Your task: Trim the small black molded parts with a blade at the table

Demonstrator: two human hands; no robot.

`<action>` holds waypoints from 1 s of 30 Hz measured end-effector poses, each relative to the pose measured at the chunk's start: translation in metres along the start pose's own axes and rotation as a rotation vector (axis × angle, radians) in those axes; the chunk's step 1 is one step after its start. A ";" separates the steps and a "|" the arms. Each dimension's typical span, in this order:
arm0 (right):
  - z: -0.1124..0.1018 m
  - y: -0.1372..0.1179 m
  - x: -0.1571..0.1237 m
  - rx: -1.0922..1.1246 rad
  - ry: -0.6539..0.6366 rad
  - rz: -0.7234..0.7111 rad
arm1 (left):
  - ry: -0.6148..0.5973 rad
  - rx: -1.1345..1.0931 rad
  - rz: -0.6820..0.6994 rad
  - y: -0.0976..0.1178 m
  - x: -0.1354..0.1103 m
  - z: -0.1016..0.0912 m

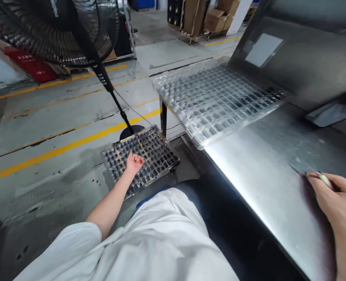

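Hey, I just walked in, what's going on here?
A person's left hand, fingers curled, is over the low gridded tray; whether it holds anything is unclear. The right hand grips a slim pale object above the metal table. A clear plastic tray sits on that table, overhanging its edge.

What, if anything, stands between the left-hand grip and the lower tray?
Nothing visible. The left-hand grip shows over the lower tray; whether it touches, I can't tell. The fan pole and its dark base stand beyond the tray's far edge, not in between.
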State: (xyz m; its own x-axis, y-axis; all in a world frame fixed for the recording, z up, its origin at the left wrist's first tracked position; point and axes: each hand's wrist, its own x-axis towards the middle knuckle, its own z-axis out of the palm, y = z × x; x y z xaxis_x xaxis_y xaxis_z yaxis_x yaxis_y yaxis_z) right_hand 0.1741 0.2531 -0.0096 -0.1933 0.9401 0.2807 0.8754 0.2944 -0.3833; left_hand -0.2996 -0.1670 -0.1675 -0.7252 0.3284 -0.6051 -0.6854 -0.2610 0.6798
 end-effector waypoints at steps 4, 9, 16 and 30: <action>-0.014 -0.032 -0.006 0.051 -0.047 0.099 | -0.330 0.026 0.020 0.017 -0.039 0.082; -0.020 -0.040 -0.009 0.095 -0.039 -0.025 | -0.837 0.334 0.325 0.032 -0.123 0.174; -0.016 -0.037 -0.011 0.206 0.123 -0.094 | -1.291 0.485 0.458 -0.012 -0.215 0.290; -0.019 -0.019 -0.005 0.802 0.588 0.034 | -1.437 0.531 0.044 -0.238 -0.248 0.482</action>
State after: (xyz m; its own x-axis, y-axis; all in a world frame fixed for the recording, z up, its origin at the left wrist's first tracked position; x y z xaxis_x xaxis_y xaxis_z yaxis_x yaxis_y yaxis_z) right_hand 0.1668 0.2398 0.0131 0.2664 0.7796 0.5668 0.2762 0.5017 -0.8198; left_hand 0.0751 0.2510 0.0207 0.1446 0.9838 0.1064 -0.3374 -0.0520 0.9399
